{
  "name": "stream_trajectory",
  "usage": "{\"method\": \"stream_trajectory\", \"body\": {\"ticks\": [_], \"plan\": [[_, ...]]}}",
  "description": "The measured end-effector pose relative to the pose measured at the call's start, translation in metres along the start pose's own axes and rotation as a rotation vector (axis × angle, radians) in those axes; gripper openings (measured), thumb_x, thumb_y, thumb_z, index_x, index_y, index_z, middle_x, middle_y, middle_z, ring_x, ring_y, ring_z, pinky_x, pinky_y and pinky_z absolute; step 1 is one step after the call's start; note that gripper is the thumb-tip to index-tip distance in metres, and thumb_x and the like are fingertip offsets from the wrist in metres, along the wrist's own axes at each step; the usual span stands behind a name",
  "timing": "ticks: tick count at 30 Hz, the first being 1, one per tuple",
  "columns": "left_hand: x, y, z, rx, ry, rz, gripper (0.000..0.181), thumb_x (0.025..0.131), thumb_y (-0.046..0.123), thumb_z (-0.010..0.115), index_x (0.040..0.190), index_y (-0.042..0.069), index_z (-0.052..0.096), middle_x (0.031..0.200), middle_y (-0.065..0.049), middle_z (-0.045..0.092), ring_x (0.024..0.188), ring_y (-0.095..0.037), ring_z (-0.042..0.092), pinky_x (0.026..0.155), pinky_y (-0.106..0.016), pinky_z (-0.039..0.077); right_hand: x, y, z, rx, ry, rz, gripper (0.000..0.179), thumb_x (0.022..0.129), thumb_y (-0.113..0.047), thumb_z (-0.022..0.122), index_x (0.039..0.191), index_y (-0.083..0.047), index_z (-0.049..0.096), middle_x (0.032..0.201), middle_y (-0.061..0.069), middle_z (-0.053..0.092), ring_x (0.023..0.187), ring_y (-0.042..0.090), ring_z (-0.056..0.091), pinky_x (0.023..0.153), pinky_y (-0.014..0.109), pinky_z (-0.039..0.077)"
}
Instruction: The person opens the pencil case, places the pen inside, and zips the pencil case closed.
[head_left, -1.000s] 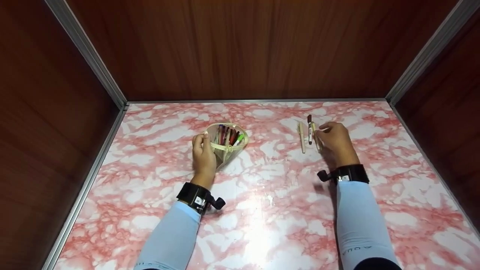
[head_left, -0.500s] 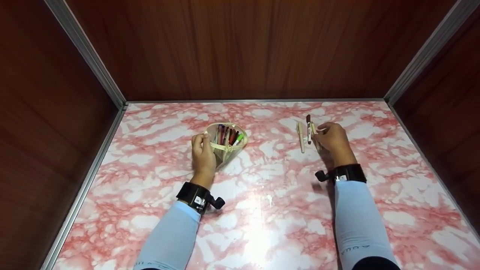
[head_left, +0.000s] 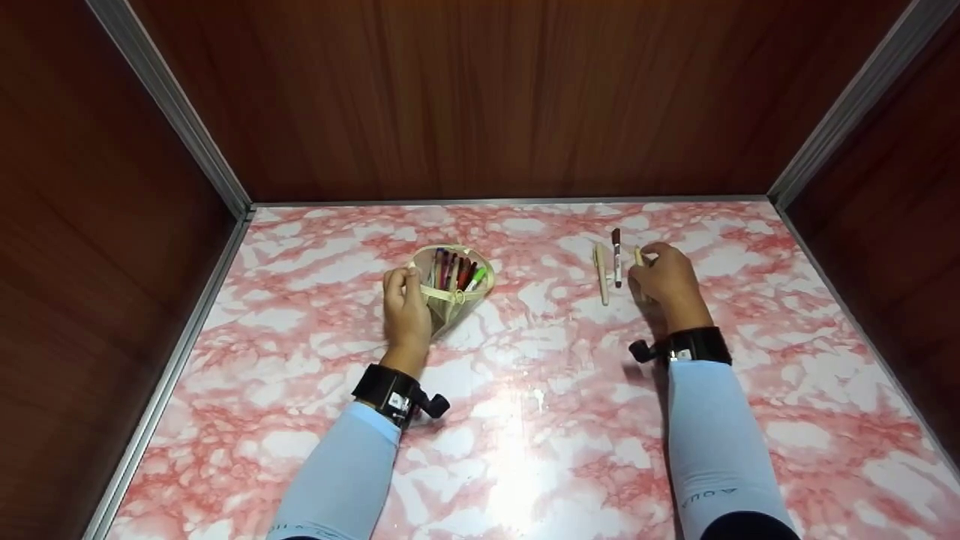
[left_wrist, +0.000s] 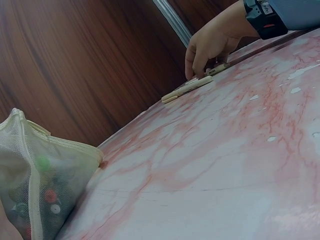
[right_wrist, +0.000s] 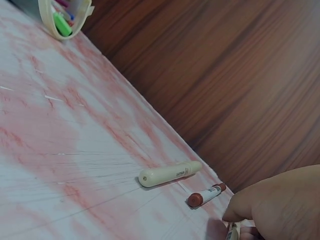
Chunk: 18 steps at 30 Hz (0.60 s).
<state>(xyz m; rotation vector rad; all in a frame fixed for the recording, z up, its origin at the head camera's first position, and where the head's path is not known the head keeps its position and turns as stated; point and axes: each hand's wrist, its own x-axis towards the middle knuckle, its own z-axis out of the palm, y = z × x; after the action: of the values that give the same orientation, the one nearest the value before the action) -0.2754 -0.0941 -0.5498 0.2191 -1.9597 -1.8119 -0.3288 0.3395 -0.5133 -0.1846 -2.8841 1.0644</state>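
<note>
My left hand (head_left: 406, 307) grips the rim of a pale mesh pencil pouch (head_left: 445, 313), whose mouth is wide. Several pens and markers stand inside it, among them a green-capped marker (head_left: 477, 277). On the right, my right hand (head_left: 670, 281) pinches a cream pen (head_left: 638, 256) between thumb and fingers, which hide most of it. Just left of that hand lies a white marker with a brown cap (head_left: 616, 259). Beyond it to the left, a second cream pen (right_wrist: 170, 173) lies on the table, roughly parallel to the marker.
The red-and-white marbled table (head_left: 540, 442) ends at a dark wood-grain back panel (head_left: 510, 97). Similar panels stand on both sides, joined by grey metal corner strips (head_left: 180, 112). A wide stretch of tabletop separates the pouch from the loose pens.
The cream pen in my right hand has shifted slightly right, away from the brown-capped marker, with the fingers now closer round it. My left hand and the pouch have stayed put.
</note>
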Motion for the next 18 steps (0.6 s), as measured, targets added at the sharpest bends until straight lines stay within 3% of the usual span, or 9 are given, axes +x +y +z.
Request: {"method": "stream_trajectory", "body": {"ticks": [4, 9, 18], "plan": [[-0.0002, 0.0004, -0.0002, -0.002, -0.005, -0.006, 0.035, 0.12, 0.03, 0.052, 0.114, -0.003, 0.062, 0.128, -0.009, 0.06, 0.125, -0.025, 0.062, 0.107, -0.039, 0.051, 0.0002, 0.0, 0.0006, -0.009, 0.004, -0.005, 0.06, 0.106, -0.023, 0.074, 0.156, 0.005, 0.058, 0.132, 0.035, 0.074, 0.108, 0.04, 0.075, 0.092, 0.046, 0.059], [0.001, -0.0004, 0.0003, -0.011, -0.001, 0.003, 0.031, 0.12, 0.028, 0.052, 0.109, 0.001, 0.063, 0.128, -0.011, 0.06, 0.125, -0.026, 0.061, 0.11, -0.039, 0.051, 0.001, -0.0005, -0.0004, -0.015, -0.012, 0.003, 0.061, 0.107, -0.021, 0.074, 0.159, 0.004, 0.055, 0.131, 0.034, 0.074, 0.097, 0.037, 0.076, 0.087, 0.046, 0.06], [0.0005, -0.0005, -0.0003, -0.028, -0.009, 0.007, 0.028, 0.12, 0.027, 0.053, 0.106, 0.005, 0.063, 0.127, -0.01, 0.061, 0.124, -0.025, 0.061, 0.111, -0.039, 0.05, 0.0011, 0.0001, -0.0031, 0.0, -0.005, 0.026, 0.063, 0.104, -0.019, 0.061, 0.163, 0.001, 0.053, 0.128, 0.033, 0.074, 0.116, 0.044, 0.071, 0.104, 0.056, 0.058]]}}
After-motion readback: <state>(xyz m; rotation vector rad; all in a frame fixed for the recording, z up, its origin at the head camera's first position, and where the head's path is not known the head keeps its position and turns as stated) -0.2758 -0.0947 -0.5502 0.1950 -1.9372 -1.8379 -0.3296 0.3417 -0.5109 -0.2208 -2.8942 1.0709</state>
